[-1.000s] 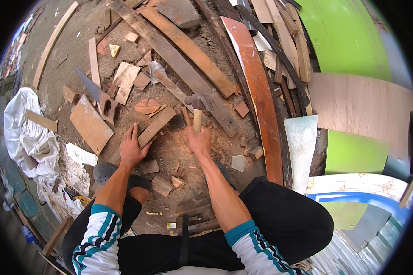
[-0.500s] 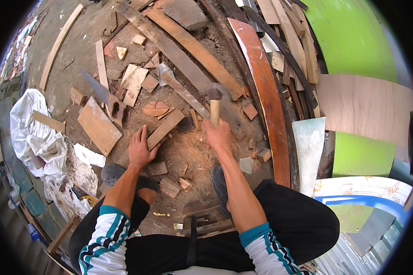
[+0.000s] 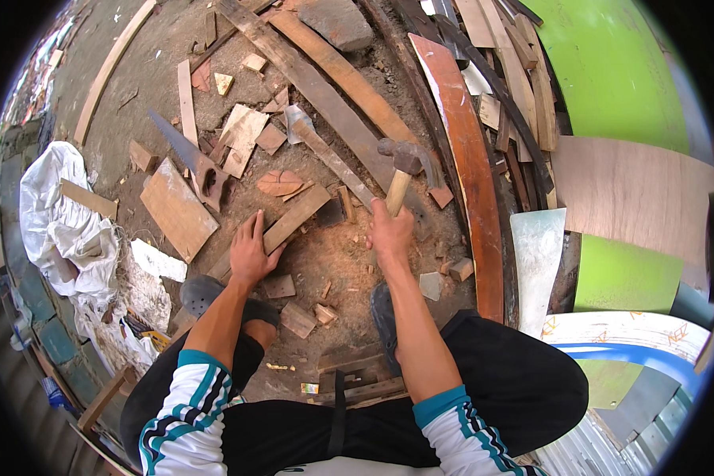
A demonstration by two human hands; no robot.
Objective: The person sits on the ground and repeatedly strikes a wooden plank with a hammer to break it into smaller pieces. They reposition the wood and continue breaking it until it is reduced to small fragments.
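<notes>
A white woven sack (image 3: 51,210) lies crumpled at the far left, with a short wooden slat (image 3: 89,198) across it. Next comes a handsaw (image 3: 197,161), its dark blade pointing away and its brown handle lying just beyond a rectangular wooden board (image 3: 178,210). A grey perforated clog (image 3: 201,292) is on the person's foot below. The left hand (image 3: 251,255) rests on a wooden batten (image 3: 297,216), fingers stretched along one side and thumb on the other; whether it grips or only presses, I cannot tell. The batten slants across the ground, its far end near a dark block (image 3: 330,212), with sawdust (image 3: 343,246) spread to the right. Lower down lies a small colourful printed label (image 3: 309,388), its print too small to read. The right hand (image 3: 391,236) is clenched round the wooden handle of a claw hammer (image 3: 400,189), whose metal head is raised away from the batten. Farther right stretches a long reddish-brown plank (image 3: 472,174), then a pale plywood sheet (image 3: 635,198) over bright green panels (image 3: 623,79). Below the plywood, a white curved board (image 3: 635,327) carries orange printed marks above a blue band.
</notes>
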